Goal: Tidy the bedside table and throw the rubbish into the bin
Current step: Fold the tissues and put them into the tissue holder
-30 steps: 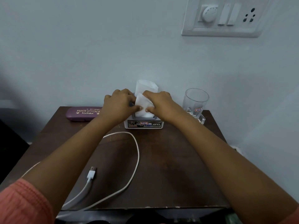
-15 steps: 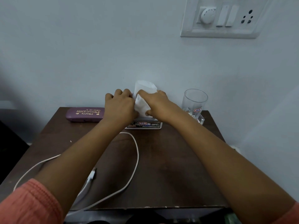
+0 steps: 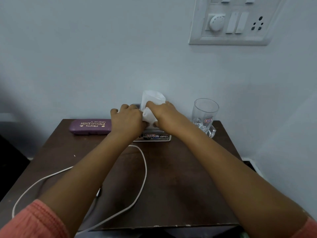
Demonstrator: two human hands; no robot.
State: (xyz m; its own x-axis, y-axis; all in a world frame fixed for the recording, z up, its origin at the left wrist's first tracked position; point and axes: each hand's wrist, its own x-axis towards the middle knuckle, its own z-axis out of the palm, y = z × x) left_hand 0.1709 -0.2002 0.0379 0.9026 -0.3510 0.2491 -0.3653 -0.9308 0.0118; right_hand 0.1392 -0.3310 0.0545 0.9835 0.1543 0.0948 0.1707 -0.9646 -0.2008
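A dark brown bedside table (image 3: 180, 177) stands against the wall. At its back sits a small white holder (image 3: 155, 137) with stickers, and white tissue paper (image 3: 152, 98) sticks up out of it. My left hand (image 3: 127, 117) and my right hand (image 3: 161, 112) meet over the holder, both pinching a folded white tissue (image 3: 148, 115) between them. The hands hide most of the holder. No bin is in view.
A purple spectacle case (image 3: 90, 127) lies at the back left. A clear glass mug (image 3: 205, 114) stands at the back right. A white charging cable (image 3: 145, 169) loops across the table's middle and left. A switchboard (image 3: 231, 23) is on the wall above.
Both hands have pushed the folded tissue a little further back and down toward the holder. The camera has tipped down, so the switchboard sits lower in view.
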